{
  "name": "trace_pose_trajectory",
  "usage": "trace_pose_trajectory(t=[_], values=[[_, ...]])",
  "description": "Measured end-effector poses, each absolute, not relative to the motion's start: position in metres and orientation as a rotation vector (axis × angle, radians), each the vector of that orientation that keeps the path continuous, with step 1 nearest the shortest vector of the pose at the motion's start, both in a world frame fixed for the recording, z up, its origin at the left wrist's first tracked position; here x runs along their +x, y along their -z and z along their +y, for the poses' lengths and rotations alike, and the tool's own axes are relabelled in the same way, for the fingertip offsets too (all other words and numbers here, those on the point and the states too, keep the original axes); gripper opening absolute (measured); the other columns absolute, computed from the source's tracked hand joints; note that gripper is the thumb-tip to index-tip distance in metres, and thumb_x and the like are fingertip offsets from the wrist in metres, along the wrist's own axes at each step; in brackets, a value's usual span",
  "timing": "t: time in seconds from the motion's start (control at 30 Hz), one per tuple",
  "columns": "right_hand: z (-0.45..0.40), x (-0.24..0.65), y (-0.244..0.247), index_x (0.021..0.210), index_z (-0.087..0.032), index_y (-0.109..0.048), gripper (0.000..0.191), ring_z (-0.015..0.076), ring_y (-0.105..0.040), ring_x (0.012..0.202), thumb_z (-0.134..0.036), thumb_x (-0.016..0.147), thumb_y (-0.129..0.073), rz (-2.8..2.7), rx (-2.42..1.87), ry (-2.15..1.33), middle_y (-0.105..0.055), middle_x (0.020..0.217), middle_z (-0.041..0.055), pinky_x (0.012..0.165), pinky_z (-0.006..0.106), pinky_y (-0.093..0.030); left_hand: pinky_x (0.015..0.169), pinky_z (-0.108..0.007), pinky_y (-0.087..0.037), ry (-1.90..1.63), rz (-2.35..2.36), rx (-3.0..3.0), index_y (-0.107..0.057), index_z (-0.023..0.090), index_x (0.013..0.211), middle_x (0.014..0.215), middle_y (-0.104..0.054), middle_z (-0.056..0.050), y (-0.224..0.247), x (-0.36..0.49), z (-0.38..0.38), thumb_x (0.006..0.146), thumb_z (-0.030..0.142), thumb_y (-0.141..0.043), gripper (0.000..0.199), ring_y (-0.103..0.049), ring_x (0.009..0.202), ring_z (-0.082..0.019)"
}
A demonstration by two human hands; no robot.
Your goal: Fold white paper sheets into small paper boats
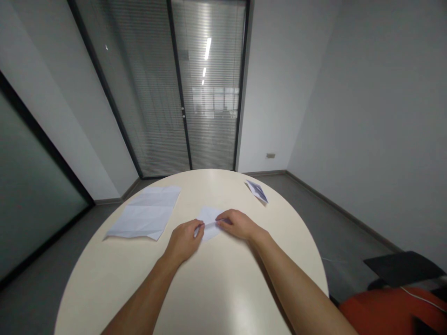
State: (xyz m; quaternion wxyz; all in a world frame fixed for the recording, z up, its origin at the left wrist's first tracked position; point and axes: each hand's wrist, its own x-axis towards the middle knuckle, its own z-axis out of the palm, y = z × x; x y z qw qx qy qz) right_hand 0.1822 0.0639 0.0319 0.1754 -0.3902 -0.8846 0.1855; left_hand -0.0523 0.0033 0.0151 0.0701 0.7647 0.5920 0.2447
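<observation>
A small white folded paper (210, 224) lies on the round cream table (209, 288), between my two hands. My left hand (187, 237) pinches its left side, thumb and fingers closed together at the edge. On the right side of the same paper, my right hand (239, 223) is closed with its thumb and fingertips on it. A raised fold runs across the paper from one hand to the other. The parts of the paper under the fingers are hidden.
A large creased white sheet (145, 211) lies at the table's left. Near the far right edge rests a folded paper piece (257, 191) with darker markings. A red chair seat (391, 311) and a black panel (401, 268) are at the lower right.
</observation>
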Motion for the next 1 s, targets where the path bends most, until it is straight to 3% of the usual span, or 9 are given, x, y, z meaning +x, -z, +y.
trace_pose_trajectory(t=[0.13,0.33,1.0], values=[[0.071,0.188,-0.028,0.118,-0.021,-0.075,0.034,0.0232,-0.069,0.110,-0.032,0.099,-0.050,-2.439,-1.190,-0.419,-0.076,0.120,0.0082,0.098,0.031,-0.047,0.089,-0.033,-0.053,-0.695,1.827,2.290,-0.073,0.025,0.113,0.112,-0.078,-0.006,-0.018,-0.054,0.003,0.101,0.034,-0.045,0.031,-0.074,0.103,-0.024],[0.077,0.193,-0.022,0.113,-0.018,-0.074,0.030,0.0227,-0.067,0.103,-0.026,0.100,-0.049,-2.405,-1.217,-0.360,-0.076,0.111,0.0084,0.092,0.031,-0.046,0.078,-0.031,-0.049,-0.582,1.878,2.323,-0.071,0.025,0.113,0.102,-0.079,-0.006,-0.020,-0.055,0.003,0.104,0.034,-0.041,0.033,-0.074,0.094,-0.024],[0.078,0.186,-0.018,0.110,-0.020,-0.074,0.022,0.0216,-0.066,0.101,-0.022,0.100,-0.054,-2.320,-1.299,-0.318,-0.077,0.109,0.0062,0.088,0.029,-0.042,0.078,-0.027,-0.045,-0.544,1.976,2.222,-0.072,0.026,0.111,0.110,-0.078,-0.003,-0.019,-0.050,0.008,0.103,0.030,-0.048,0.026,-0.072,0.098,-0.021]])
